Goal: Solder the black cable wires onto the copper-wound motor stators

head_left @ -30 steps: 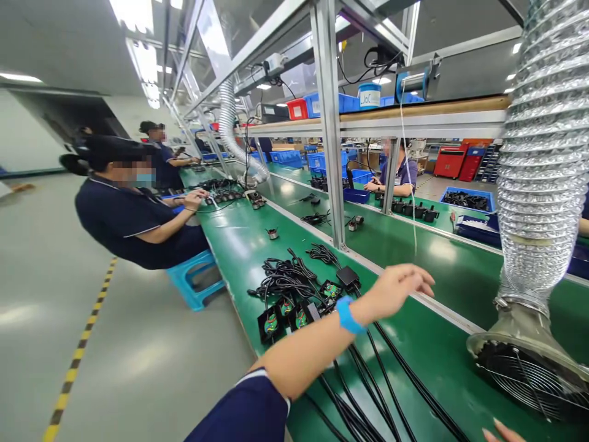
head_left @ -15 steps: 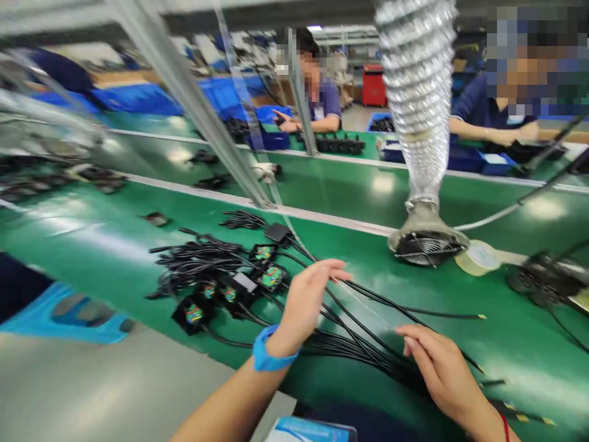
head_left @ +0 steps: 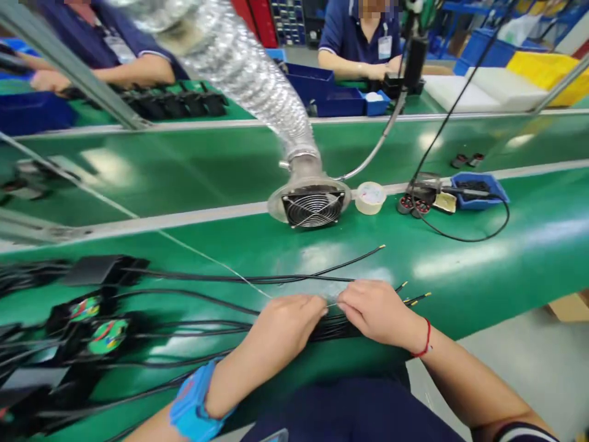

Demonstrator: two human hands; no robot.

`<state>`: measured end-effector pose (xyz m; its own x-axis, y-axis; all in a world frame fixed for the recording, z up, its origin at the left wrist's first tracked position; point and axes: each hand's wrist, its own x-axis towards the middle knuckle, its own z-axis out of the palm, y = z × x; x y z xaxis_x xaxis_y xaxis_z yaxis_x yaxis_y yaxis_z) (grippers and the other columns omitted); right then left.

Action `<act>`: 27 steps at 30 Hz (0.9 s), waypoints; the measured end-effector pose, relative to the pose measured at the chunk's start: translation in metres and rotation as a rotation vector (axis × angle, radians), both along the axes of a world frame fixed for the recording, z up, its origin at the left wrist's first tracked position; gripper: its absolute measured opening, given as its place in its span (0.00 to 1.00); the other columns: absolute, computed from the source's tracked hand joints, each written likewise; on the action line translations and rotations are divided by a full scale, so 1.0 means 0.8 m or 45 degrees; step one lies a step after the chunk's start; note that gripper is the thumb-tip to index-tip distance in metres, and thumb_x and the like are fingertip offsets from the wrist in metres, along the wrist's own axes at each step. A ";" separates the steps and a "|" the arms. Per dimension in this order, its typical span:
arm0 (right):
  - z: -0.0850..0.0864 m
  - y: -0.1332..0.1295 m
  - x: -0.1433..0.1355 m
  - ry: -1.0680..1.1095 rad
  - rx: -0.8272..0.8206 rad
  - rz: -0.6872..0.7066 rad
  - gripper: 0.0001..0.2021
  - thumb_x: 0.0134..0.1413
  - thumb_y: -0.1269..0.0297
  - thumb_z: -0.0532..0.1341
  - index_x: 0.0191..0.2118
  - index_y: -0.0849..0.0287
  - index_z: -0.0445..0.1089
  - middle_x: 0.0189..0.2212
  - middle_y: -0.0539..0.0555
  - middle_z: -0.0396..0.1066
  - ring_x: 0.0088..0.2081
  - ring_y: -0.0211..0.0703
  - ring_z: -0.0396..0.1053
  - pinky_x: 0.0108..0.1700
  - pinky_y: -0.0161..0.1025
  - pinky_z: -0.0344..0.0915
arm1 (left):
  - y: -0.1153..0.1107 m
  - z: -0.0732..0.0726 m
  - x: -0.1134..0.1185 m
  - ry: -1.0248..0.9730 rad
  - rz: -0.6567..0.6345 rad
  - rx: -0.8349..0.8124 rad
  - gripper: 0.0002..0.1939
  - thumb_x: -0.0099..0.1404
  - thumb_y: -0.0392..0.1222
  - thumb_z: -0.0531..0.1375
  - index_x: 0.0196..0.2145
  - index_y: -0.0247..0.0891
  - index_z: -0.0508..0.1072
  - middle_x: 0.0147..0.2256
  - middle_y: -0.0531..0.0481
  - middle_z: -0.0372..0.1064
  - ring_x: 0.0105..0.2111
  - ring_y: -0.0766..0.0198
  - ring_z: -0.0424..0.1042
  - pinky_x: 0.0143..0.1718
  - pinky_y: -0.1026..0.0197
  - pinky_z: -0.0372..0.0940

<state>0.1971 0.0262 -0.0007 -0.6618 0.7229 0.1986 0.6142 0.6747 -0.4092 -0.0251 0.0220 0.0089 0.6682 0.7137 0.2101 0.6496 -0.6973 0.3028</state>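
A thin pale wire, which looks like solder wire [head_left: 207, 256], slants down from the upper left to my hands. My left hand [head_left: 285, 319], with a blue band at the wrist, is closed on it. Just to the right, the fingertips of my right hand [head_left: 381, 313] pinch the same strand, and a short stretch shows between the hands. Under and beside both hands run several black cables [head_left: 184, 276] with yellowish tips at their right ends. At the left, the cables lead to black housings with green circuit boards [head_left: 109, 336] showing.
A fume extractor fan [head_left: 315, 209] hangs on a silver duct [head_left: 257, 73] ahead of my hands. Right of it are a tape roll [head_left: 370, 197], a looped black cord [head_left: 460, 239] and a blue bin [head_left: 490, 184]. Two co-workers sit beyond the metal-framed divider.
My view has swung to the right and down. My hands, apart before with the strand stretched between them, are now close together. My left fingers, extended earlier, have curled around the strand.
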 end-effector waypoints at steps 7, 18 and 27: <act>-0.009 0.065 0.173 1.185 -0.437 -1.145 0.05 0.59 0.61 0.65 0.33 0.56 0.74 0.25 0.48 0.73 0.26 0.35 0.66 0.29 0.33 0.62 | 0.050 -0.031 -0.057 -0.009 0.417 -0.425 0.18 0.72 0.52 0.50 0.39 0.42 0.76 0.36 0.48 0.81 0.35 0.54 0.80 0.35 0.59 0.69; -0.038 0.241 0.281 1.839 -0.737 -1.488 0.17 0.67 0.56 0.62 0.54 0.60 0.69 0.49 0.56 0.73 0.45 0.43 0.74 0.46 0.45 0.76 | 0.086 -0.051 -0.023 0.309 0.355 -0.570 0.21 0.66 0.49 0.53 0.53 0.39 0.70 0.52 0.41 0.69 0.45 0.51 0.77 0.47 0.51 0.70; -0.017 0.161 0.293 1.958 -0.188 -1.314 0.13 0.53 0.66 0.70 0.34 0.54 0.63 0.16 0.37 0.56 0.17 0.29 0.55 0.19 0.27 0.54 | 0.081 -0.032 -0.021 0.480 0.136 -0.841 0.07 0.64 0.43 0.50 0.31 0.41 0.64 0.34 0.48 0.71 0.34 0.56 0.71 0.38 0.57 0.62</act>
<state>0.4314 0.1551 -0.0146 0.6752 0.7370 0.0285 -0.2147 0.2334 -0.9484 -0.0420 0.0871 -0.0169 0.5304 0.6767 -0.5107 0.8453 -0.3761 0.3796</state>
